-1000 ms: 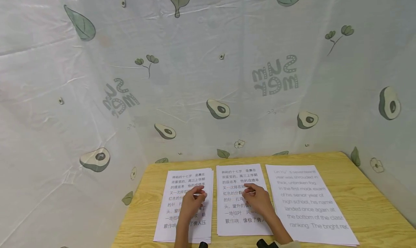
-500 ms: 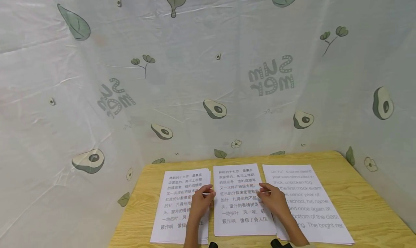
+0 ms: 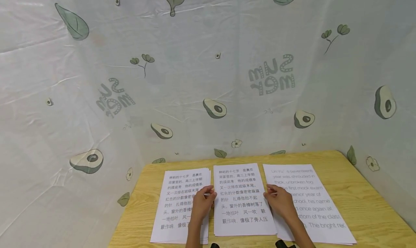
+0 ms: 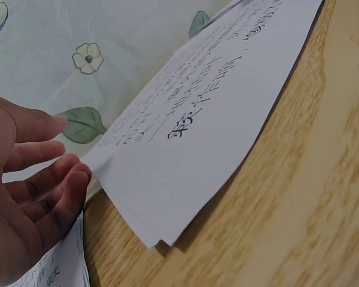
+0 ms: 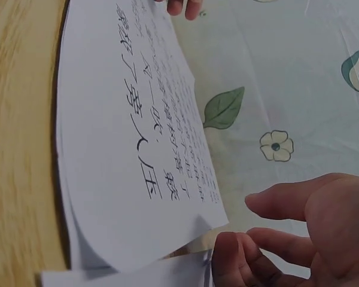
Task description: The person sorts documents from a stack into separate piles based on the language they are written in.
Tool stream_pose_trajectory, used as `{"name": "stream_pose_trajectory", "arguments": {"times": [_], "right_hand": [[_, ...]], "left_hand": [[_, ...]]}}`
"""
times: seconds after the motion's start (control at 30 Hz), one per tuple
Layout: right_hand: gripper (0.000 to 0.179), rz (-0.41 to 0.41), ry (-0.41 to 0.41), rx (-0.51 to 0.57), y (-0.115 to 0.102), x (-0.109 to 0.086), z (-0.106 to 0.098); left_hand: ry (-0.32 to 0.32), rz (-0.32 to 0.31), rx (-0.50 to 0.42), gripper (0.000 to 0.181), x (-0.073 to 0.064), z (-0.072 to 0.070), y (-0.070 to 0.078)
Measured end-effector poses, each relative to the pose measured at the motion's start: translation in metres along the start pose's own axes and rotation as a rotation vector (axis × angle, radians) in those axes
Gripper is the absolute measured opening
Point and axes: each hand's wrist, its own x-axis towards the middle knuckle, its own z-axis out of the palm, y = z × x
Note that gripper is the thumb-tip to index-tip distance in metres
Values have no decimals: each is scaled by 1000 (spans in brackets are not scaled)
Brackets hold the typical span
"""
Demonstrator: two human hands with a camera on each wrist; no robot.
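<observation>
A middle stack of white paper (image 3: 240,219), printed with large Chinese characters, lies between my two hands. At its left edge is my left hand (image 3: 201,202), which also overlaps the left paper stack (image 3: 175,212). The left wrist view shows that hand's fingers (image 4: 72,185) loosely bent right at the sheet edge, the thumb apart from them. Beyond the middle stack's right edge, my right hand (image 3: 282,203) overlaps the right stack (image 3: 318,204) of English text. In the right wrist view, its thumb (image 5: 275,200) and fingers are apart, close beside the sheets' edge.
The three stacks lie side by side on a wood-grain table (image 3: 364,193). Behind it hangs a pale curtain (image 3: 182,96) with avocado and leaf prints. Two dark objects (image 3: 284,243) show at the bottom edge near my forearms.
My left hand has moved right, from over the left stack to the middle stack's left edge. My right hand has moved right, off the middle stack to beside its right edge.
</observation>
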Motion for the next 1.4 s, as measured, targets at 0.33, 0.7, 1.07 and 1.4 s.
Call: {"name": "stream_pose_trajectory", "arguments": {"times": [0.33,0.7,1.07,1.4], "right_hand": [[49,17,-31,-77,3,5,3],[43,-12,-37,-107,7,7,9],[43,-7,-47,-98,5,4,9],[40,-43,-35,-47,-4,-1,7]], "left_hand": [[-3,-18,82,45,0,2,-1],[0,31,180,39,-2,7,2],[1,16,194,41,-3,9,1],[-11,29,161,38,-2,5,7]]}}
